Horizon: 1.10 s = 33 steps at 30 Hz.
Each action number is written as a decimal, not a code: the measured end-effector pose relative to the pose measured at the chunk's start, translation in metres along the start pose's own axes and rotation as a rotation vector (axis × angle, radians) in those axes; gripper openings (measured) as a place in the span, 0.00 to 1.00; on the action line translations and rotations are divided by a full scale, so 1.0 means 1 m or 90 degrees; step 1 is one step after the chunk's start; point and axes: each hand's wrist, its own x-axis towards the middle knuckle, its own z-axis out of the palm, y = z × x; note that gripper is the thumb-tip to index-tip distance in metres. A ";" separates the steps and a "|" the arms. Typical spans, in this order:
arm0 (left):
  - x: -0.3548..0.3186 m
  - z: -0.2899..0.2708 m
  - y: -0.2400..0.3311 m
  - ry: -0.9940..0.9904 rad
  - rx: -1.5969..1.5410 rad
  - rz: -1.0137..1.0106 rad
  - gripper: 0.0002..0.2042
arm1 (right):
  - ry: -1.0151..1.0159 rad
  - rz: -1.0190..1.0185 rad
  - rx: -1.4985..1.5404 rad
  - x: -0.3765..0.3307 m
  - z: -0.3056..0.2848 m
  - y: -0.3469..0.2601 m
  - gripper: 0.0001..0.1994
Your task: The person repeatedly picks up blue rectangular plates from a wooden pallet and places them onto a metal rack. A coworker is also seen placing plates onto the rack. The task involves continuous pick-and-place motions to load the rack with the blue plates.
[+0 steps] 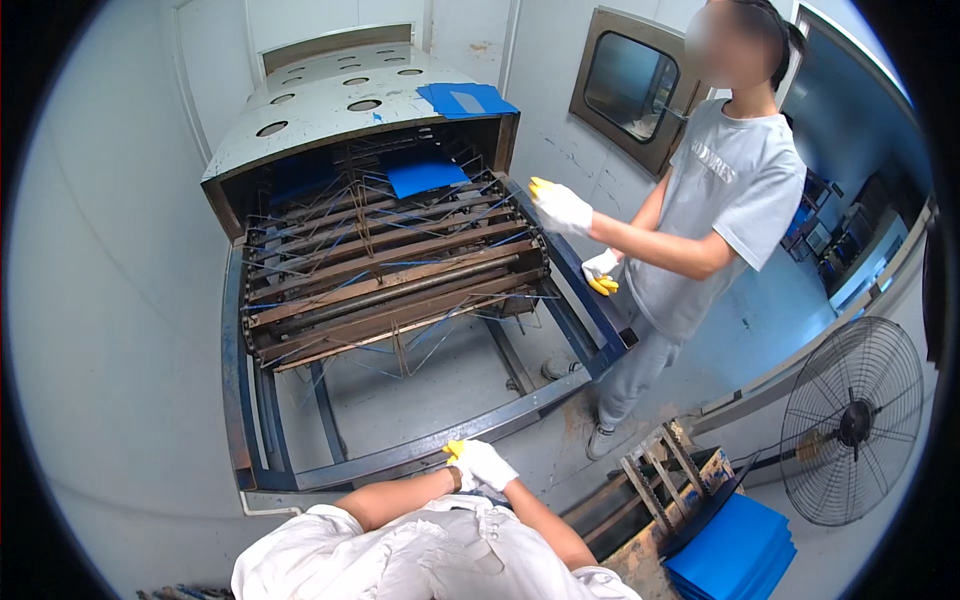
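Note:
My left hand (463,474) and my right hand (489,466) are close together in front of me, at the near bar of a dark blue metal frame (440,444). Both wear white gloves with yellow fingertips. The right one overlaps the left and hides much of it; I cannot make out how the fingers are set or anything held. Beyond them, a conveyor (390,270) of rusty slats with thin wire racks runs into a white-topped oven housing (320,115). One blue sheet (422,172) lies on the racks at the opening.
A gloved co-worker (740,180) stands at the frame's right side, one hand raised over the conveyor. More blue sheets (468,99) rest on the housing. At lower right are a stack of blue sheets (735,550), a caged fan (853,420) and a worn metal rack (655,480).

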 end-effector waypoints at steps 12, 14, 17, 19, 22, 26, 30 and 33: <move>0.008 -0.013 0.044 -0.031 0.010 0.055 0.09 | 0.005 -0.057 -0.137 0.061 0.018 0.010 0.17; 0.005 -0.009 0.052 -0.043 0.030 0.059 0.08 | 0.012 -0.049 -0.093 0.068 0.020 0.013 0.15; -0.003 0.002 0.065 0.042 0.526 0.138 0.08 | 0.009 -0.022 0.000 0.073 0.025 0.014 0.14; -0.006 0.020 0.073 0.229 1.315 0.220 0.07 | -0.011 -0.039 -0.042 0.074 0.025 0.008 0.13; -0.013 0.063 0.074 0.679 1.682 0.184 0.06 | -0.004 -0.074 -0.111 0.077 0.026 0.007 0.13; -0.022 0.109 0.077 1.365 1.608 -0.043 0.05 | 0.005 -0.025 -0.026 0.078 0.035 -0.015 0.13; 0.009 0.025 0.057 0.882 1.795 -0.159 0.11 | 0.007 -0.031 -0.067 0.080 0.036 -0.011 0.14; 0.037 -0.022 0.052 0.227 1.922 0.186 0.14 | -0.010 -0.040 -0.084 0.073 0.038 -0.009 0.15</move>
